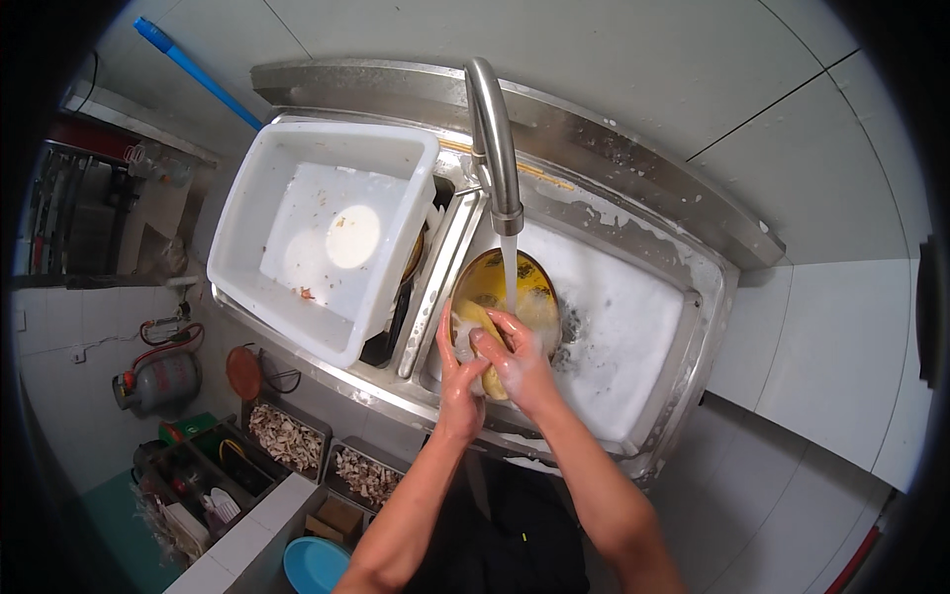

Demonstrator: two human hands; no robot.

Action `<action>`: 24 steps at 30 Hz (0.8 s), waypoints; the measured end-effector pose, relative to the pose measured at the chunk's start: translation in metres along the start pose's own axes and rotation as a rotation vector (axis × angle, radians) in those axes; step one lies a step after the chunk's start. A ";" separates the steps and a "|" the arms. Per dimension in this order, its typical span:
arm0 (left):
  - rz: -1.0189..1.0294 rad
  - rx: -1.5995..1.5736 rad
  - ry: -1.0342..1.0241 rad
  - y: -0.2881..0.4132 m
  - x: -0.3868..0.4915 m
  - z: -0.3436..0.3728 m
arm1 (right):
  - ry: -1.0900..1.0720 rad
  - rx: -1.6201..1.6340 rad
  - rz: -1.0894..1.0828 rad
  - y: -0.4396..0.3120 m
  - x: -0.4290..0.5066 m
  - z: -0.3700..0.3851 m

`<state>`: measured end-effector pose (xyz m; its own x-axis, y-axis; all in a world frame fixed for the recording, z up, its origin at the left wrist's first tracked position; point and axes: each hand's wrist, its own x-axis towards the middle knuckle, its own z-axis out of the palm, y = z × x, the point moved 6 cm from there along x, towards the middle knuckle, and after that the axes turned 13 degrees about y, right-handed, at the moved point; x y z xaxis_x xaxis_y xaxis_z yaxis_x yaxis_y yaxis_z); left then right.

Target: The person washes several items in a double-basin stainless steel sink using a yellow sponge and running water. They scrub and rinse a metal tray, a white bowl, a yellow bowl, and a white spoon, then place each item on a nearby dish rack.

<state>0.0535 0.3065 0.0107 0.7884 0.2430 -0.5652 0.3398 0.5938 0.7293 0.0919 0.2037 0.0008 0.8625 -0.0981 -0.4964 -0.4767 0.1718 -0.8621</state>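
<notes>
My left hand (459,390) and my right hand (525,364) are wet and close together, both gripping a soft yellow cloth or sponge (493,382) with some suds on it. Just beyond them a round yellow dish (482,276) with a dark rim and dark patterns sits in the right sink basin. My hands overlap its near side, so whether they touch it cannot be told. Water (509,271) runs from the metal faucet (508,215) into the dish. Thick white foam (631,319) covers much of the basin around it.
A white plastic tub (297,237) with food scraps rests over the left basin, partly hiding dishes below. Chopsticks (545,176) lie behind the faucet. At lower left are trays of chopped food (286,438), a blue basin (315,566) and a gas cylinder (159,382).
</notes>
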 end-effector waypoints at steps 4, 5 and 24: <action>-0.008 -0.005 -0.007 -0.004 0.000 0.005 | -0.018 -0.205 -0.275 -0.022 -0.008 -0.015; -0.023 -0.024 0.004 -0.005 -0.001 0.006 | -0.050 -0.272 -0.271 -0.023 -0.009 -0.017; 0.152 0.425 -0.022 0.021 -0.020 0.020 | 0.049 -1.057 -1.026 -0.042 0.031 -0.073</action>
<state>0.0550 0.2984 0.0455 0.8548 0.2835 -0.4346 0.3961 0.1843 0.8995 0.1265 0.1224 0.0137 0.8955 0.2318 0.3799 0.4078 -0.7693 -0.4918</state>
